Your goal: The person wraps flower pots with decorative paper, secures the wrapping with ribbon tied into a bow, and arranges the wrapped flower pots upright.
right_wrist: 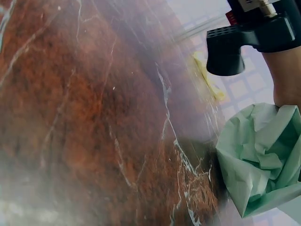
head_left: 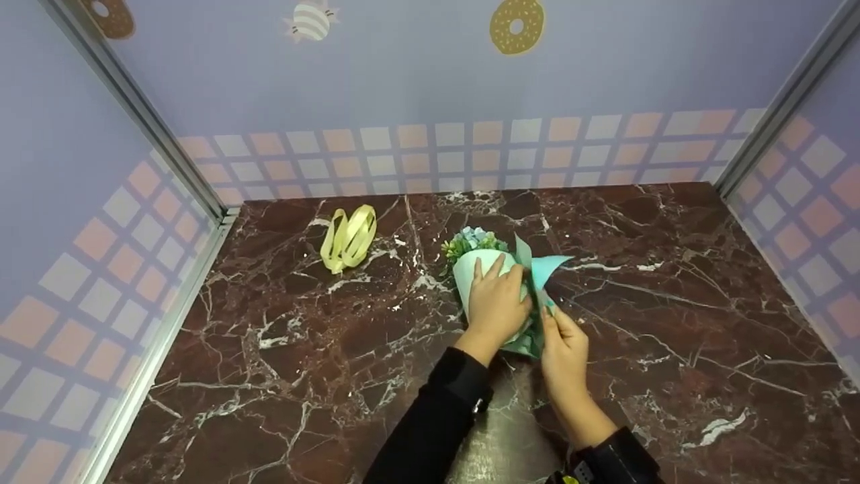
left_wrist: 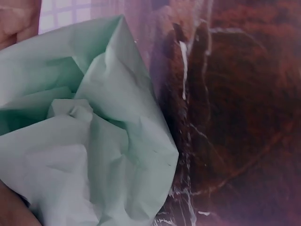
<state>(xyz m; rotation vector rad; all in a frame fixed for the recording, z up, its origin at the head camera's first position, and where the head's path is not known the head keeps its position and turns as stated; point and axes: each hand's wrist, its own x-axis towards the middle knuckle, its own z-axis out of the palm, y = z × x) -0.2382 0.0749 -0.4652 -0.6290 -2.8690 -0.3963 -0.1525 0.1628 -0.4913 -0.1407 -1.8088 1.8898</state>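
Note:
A small bouquet, with blue and green flowers (head_left: 474, 240) at its top, lies wrapped in pale green paper (head_left: 463, 275). Over its front lies my left hand (head_left: 496, 306), gripping the wrap with its fingers spread on the paper. My right hand (head_left: 566, 346) pinches the paper's right edge between thumb and fingers. A bright turquoise paper corner (head_left: 549, 269) sticks out to the right. In the left wrist view, the crumpled, folded bottom of the wrapping (left_wrist: 131, 136) shows. The right wrist view has the same folded paper end (right_wrist: 258, 155) at its right edge.
A looped yellow ribbon (head_left: 349, 238) lies at the back left of the dark red marble-patterned table (head_left: 302, 349). Patterned panels (head_left: 403, 81) enclose the back and both sides. A black wrist device (right_wrist: 263, 33) shows on the left arm.

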